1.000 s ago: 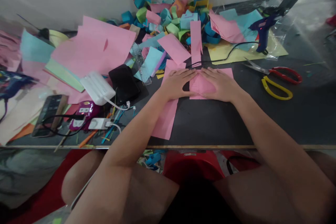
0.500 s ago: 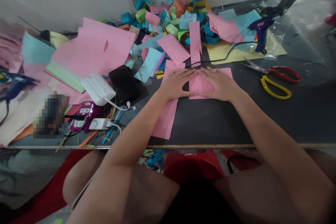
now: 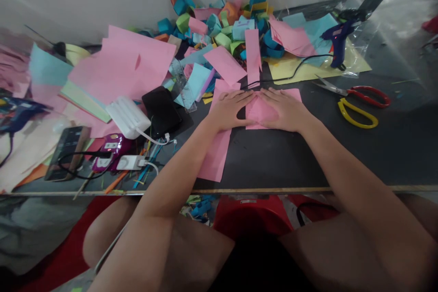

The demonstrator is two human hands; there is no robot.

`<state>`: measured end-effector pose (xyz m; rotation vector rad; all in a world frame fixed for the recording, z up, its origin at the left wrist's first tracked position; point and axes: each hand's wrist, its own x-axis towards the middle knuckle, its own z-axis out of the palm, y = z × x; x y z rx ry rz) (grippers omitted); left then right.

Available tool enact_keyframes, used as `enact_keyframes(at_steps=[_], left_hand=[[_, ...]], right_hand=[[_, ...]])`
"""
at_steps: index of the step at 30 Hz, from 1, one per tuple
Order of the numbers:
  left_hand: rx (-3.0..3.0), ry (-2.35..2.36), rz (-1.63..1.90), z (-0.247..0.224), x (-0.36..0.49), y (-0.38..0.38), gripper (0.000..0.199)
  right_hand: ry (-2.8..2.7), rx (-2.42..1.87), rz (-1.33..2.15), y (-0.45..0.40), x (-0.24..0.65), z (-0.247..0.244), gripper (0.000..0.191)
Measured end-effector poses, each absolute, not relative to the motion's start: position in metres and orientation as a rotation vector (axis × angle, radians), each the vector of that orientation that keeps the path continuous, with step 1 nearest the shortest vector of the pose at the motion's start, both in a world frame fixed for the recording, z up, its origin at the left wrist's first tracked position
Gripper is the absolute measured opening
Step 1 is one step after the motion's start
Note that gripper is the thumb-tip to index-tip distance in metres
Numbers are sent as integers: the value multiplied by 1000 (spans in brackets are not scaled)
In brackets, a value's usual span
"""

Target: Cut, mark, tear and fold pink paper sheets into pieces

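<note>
A small pink sheet of paper (image 3: 255, 114) lies flat on the dark table in front of me. My right hand (image 3: 284, 110) rests on it, palm down with fingers stretched out. Beside it, my left hand (image 3: 230, 110) lies flat over a longer pink paper strip (image 3: 216, 159), its fingertips at the small sheet's left edge. The fingertips of both hands nearly meet at the top of the sheet, and the thumbs point toward each other lower down. My hands cover much of both papers.
Scissors (image 3: 357, 121) with one red and one yellow handle lie open at right. Behind them stands a blue glue gun (image 3: 338, 43), its cord crossing behind my hands. Folded coloured paper pieces (image 3: 222, 25) pile against the wall. A black phone (image 3: 161, 112) and white power bank (image 3: 128, 117) lie left.
The view has shifted very slightly. Both hands stay pressed on the pink paper in nearly the same place.
</note>
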<state>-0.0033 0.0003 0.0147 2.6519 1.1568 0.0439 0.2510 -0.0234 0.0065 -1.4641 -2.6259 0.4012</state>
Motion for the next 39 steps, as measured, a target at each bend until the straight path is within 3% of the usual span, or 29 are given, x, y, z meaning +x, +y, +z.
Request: enact_keyframes(at_steps=[39], left_hand=[[2650, 1187, 22, 13, -2, 0, 94]], right_hand=[[-2565, -1450, 410, -25, 251, 4, 105]])
